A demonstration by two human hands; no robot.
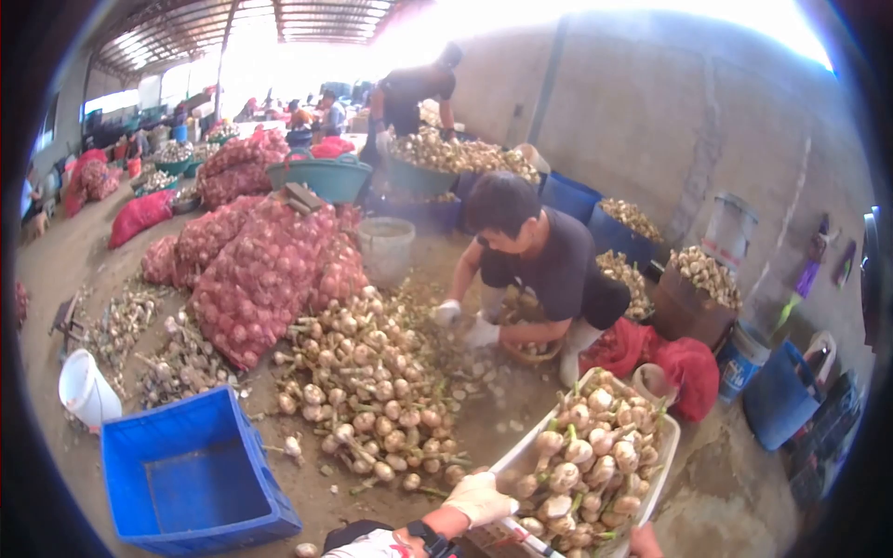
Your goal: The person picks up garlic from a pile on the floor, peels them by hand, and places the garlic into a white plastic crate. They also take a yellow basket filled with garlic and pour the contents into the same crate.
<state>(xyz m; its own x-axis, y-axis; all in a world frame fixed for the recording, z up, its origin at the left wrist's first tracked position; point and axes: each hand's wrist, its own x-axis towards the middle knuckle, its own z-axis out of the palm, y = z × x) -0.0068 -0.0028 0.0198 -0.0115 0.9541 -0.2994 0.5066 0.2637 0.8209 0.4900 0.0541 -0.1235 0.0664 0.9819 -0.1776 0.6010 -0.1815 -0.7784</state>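
A white plastic crate (666,446), heaped with garlic bulbs (595,456), is directly in front of me at the lower right. My left hand (479,499), in a pale glove, is closed on the crate's near left rim; a dark watch is on that wrist. At the near right corner, my right hand (645,541) grips the crate's edge, mostly cut off by the bottom of the view. To the left of the crate spreads a big pile of loose garlic (372,381) on the floor.
A blue crate (191,470) with nothing in it stands lower left, beside a white bucket (88,389). Red mesh sacks of garlic (265,270) lie behind the pile. A crouching co-worker (549,270) with gloved hands works beyond my crate; another person (414,98) stands farther back.
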